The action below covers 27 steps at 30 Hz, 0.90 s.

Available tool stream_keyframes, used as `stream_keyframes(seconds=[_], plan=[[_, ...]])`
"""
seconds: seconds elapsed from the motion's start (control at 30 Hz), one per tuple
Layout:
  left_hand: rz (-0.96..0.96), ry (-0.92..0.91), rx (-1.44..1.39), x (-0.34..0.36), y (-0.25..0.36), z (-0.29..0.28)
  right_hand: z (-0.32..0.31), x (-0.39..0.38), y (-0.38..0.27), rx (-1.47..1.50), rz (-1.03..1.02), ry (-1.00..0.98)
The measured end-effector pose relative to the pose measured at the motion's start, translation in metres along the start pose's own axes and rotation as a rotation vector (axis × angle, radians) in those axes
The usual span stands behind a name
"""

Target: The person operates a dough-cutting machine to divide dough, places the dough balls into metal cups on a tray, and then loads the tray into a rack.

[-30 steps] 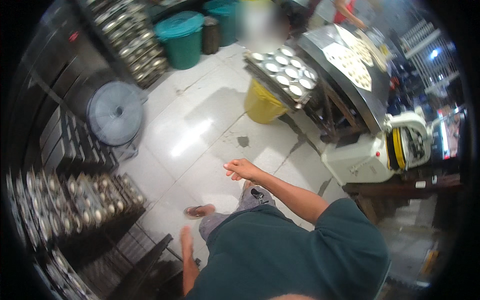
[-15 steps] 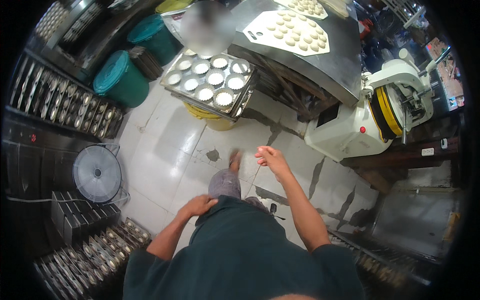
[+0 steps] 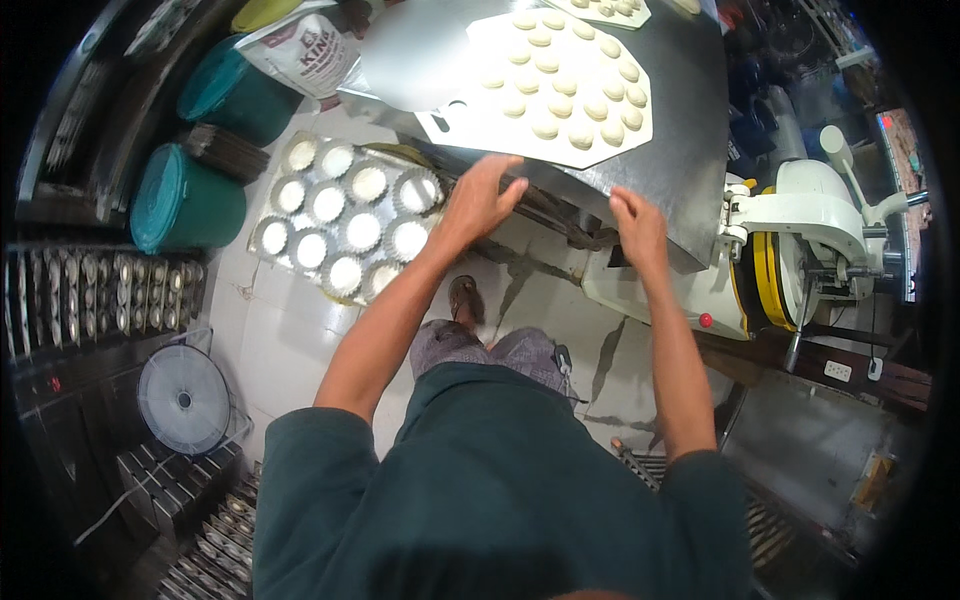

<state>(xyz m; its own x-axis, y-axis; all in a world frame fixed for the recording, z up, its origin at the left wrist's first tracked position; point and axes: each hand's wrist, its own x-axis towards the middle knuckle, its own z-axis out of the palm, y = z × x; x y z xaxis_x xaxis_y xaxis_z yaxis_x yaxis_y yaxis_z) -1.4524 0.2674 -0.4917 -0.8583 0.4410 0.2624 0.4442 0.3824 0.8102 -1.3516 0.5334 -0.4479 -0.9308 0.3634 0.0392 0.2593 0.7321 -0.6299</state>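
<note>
My left hand (image 3: pixel 485 200) reaches out at the steel table's front edge, just below a white board (image 3: pixel 470 125) with a hole and several round dough pieces (image 3: pixel 562 85) on it. Its fingers are extended and it holds nothing visible. My right hand (image 3: pixel 635 222) is raised at the same edge of the steel table (image 3: pixel 680 120), further right, fingers slightly bent and apart, with nothing seen in it. Left of my left hand sits a metal tray (image 3: pixel 275 260) of several fluted round tins (image 3: pixel 363 230) with pale contents. A second board (image 3: pixel 580 8) with dough lies at the far side of the table.
A white machine with yellow rings (image 3: pixel 800 210) stands right of the table. Teal lidded bins (image 3: pixel 185 200), racks of tins (image 3: pixel 100 290) and a round fan (image 3: pixel 183 400) are on the left, along with a bag (image 3: pixel 290 60) at the back. A blurred patch covers the table's upper left.
I have moved forward to the table, so the boards and tray appear closer. Both my hands have risen to the table edge; my left hand was at my waist half a second ago.
</note>
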Motion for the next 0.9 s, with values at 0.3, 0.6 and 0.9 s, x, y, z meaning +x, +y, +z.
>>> stream_keyframes(seconds=[0.3,0.6,0.9], plan=[[-0.209,0.338,0.103,0.105,-0.033,0.046,-0.016,0.188,0.144,-0.053,0.127,0.206],[-0.206,0.500,0.463,0.112,-0.083,-0.013,-0.014,0.197,0.068,0.222,0.206,-0.011],[-0.206,0.537,0.545,0.171,-0.060,-0.043,-0.030,0.251,0.028,0.105,-0.184,-0.211]])
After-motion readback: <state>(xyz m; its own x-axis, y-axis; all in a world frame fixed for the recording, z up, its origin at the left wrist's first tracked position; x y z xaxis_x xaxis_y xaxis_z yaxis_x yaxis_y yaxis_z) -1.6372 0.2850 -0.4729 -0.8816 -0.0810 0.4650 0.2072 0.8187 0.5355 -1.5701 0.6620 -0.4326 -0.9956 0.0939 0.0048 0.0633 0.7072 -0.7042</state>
